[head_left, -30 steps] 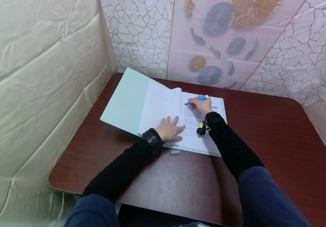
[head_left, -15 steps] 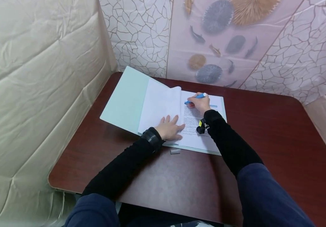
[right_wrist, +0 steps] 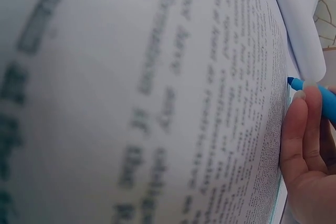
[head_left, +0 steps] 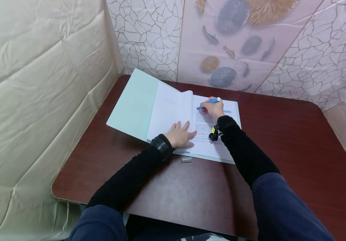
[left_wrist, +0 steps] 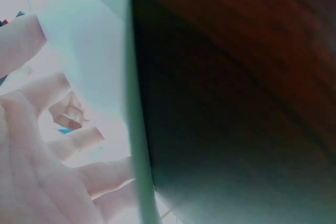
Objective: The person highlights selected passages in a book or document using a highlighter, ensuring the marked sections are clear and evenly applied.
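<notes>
A pale green folder (head_left: 133,105) lies spread wide on the table, with white paper inside it. My right hand (head_left: 213,109) pinches a blue highlighter (head_left: 214,100) over the upper part of the printed page (head_left: 206,147). In the right wrist view the highlighter's dark blue tip (right_wrist: 292,81) is right at the page's far edge. A blue stroke (head_left: 227,111) marks a line near the top. My left hand (head_left: 180,136) rests with fingers spread on the turned-over sheet (head_left: 171,107) and the inner margin.
A small grey cap (head_left: 186,160) lies on the dark brown table (head_left: 160,197), just below the folder's lower edge. A patterned wall covering (head_left: 148,36) rises behind the table, and a beige padded curtain (head_left: 40,100) hangs along the left.
The right hand and highlighter stay near the start of a text line, with only slight movement. The left hand keeps its place; the whole view shifts a little.
</notes>
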`<state>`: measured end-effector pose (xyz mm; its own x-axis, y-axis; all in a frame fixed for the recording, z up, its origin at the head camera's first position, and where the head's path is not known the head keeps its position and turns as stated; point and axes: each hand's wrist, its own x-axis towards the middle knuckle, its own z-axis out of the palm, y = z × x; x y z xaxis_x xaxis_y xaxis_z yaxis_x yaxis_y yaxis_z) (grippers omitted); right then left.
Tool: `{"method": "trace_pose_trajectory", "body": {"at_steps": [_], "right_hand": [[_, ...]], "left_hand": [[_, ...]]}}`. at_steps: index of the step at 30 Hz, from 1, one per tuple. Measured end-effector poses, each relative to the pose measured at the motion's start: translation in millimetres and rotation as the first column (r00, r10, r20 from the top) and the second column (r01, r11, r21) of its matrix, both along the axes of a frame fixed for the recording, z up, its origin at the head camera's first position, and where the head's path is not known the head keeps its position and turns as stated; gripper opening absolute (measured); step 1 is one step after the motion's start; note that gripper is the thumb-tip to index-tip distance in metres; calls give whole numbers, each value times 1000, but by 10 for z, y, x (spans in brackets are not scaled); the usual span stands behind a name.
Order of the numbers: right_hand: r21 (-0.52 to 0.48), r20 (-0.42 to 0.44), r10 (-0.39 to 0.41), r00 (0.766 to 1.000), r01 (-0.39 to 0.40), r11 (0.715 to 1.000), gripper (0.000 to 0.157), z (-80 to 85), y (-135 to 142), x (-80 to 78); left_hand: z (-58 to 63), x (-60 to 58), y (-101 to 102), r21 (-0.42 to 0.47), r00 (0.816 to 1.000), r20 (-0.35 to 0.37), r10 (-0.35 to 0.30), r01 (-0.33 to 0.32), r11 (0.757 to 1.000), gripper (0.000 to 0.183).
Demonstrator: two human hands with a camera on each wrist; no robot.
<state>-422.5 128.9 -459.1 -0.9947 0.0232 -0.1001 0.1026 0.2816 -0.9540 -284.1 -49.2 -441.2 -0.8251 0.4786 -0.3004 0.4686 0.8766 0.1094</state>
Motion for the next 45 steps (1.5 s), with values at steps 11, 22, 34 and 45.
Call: {"method": "trace_pose_trajectory", "body": {"at_steps": [11,22,34,45], "right_hand": [[-4,-15,-8,1000,8,1000,15,15,13,23],[30,-36,10,999,-9,999,13,11,63,-10],[30,-14,19,1000,-19,999,14,-2,109,5],[41,-3,20,1000,-20,999,15,7,137,0]], "left_hand": [[18,18,-3,6,1000,1,2,-2,1000,60],[16,4,-11,8,1000,0,5,-5,1000,60],[-8,7,-29,20,1000,3,5,-5,1000,60],[-2,13,-30,25,1000,5,10,-10,1000,60]]}}
